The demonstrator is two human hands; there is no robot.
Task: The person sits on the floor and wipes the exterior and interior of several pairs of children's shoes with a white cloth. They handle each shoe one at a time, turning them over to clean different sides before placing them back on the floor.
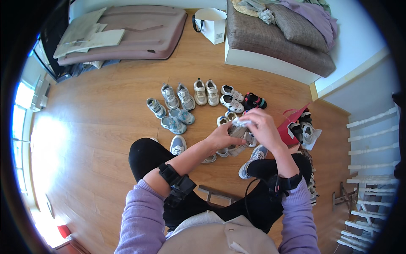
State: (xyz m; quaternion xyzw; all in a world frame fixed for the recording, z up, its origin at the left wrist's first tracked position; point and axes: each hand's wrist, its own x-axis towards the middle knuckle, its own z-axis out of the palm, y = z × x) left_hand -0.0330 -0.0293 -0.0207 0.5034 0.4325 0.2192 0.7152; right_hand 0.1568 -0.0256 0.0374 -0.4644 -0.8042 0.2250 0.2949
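Note:
My left hand (222,137) grips a pale greyish shoe (237,131) above the floor. A crumpled white wipe or cloth (241,122) is pinched in the fingers of my right hand (262,127), against the upper end of that shoe. Below my hands are several light-coloured shoes, partly covered by my hands and the held shoe. Beyond them stand a white sneaker pair (206,92), white shoes with dark linings (232,99) and a black shoe with coloured straps (254,101). Grey sneakers (178,96) and blue shoes (177,120) lie to the left.
A red bag (293,122) with shoes stands to the right, near a white railing (372,139). At the back are a white paper bag (214,27), a brown cushioned seat (269,39) and a large pinkish panel (142,31). Part of a wooden stool (215,194) shows between my legs.

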